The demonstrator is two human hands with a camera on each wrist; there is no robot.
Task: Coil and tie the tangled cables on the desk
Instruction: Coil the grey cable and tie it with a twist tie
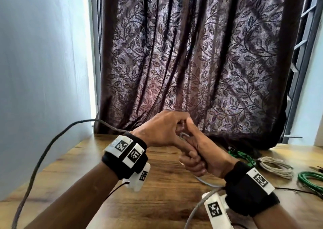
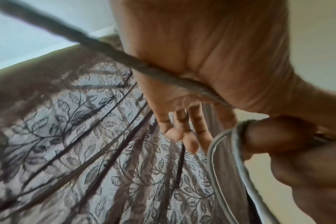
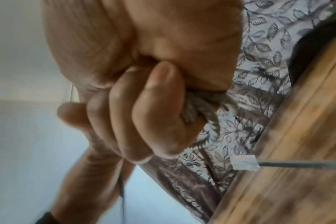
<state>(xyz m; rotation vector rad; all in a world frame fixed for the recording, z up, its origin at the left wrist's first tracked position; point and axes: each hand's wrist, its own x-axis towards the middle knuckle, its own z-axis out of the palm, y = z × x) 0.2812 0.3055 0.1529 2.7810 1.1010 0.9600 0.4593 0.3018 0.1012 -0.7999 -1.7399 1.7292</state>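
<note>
The curtain, dark and heavy with a woven leaf pattern, hung in folds right behind the fingers, and the desk, warm wood grain, lay below them. Both hands met above it. The left hand had the grey cable running across its palm and out behind the wrist in a long sagging arc; from the wrist view three fingers stretched fairly straight while the thumb side seemed to nip the cord, though how firmly I couldn't tell. The right hand was curled tight, fingers wrapped over a small bunch of loops, braided and rough-looking, wound close around them. Another length trailed down under the right wrist, ending, by the wrist view, in a clear plastic plug beside the knuckles.

Off to the far side of the right fingers sat a pale coil and a green coil, both neat and round.

Risk, as I judged it: that long slack arc could twist or snag on the desk edge as it was drawn in, kinking the next loop. And the bundle was small and springy; if the right fingers eased while the left fed cord, the turns could well pop loose and undo the coil.
</note>
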